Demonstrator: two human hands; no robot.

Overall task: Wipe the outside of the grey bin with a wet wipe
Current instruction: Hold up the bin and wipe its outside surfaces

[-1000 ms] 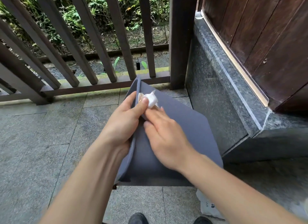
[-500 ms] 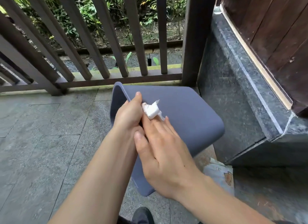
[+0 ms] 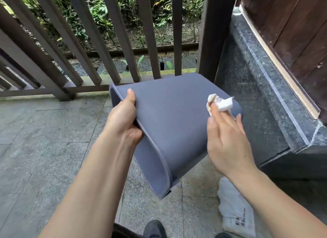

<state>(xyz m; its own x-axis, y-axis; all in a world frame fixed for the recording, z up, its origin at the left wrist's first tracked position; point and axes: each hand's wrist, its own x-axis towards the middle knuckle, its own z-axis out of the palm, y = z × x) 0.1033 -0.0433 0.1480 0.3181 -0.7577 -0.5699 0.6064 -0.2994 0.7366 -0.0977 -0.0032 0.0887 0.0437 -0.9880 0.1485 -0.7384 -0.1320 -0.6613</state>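
The grey bin (image 3: 173, 124) is held off the floor on its side, its open mouth facing left and down and its base toward the stone ledge. My left hand (image 3: 123, 119) grips the rim, thumb on the outer wall and fingers inside. My right hand (image 3: 228, 140) presses a crumpled white wet wipe (image 3: 220, 103) against the bin's upper outer wall near the base end, the wipe pinched under the fingertips.
A dark wooden railing (image 3: 99, 48) runs along the back, with a thick post (image 3: 214, 35) just behind the bin. A granite ledge (image 3: 265, 89) and wooden door (image 3: 297, 34) stand at the right. A white plastic bag (image 3: 235, 211) lies on the stone floor by my feet.
The bin has turned so its broad side faces up. My right hand slid the wipe from beside my left hand toward the bin's base end on the right.
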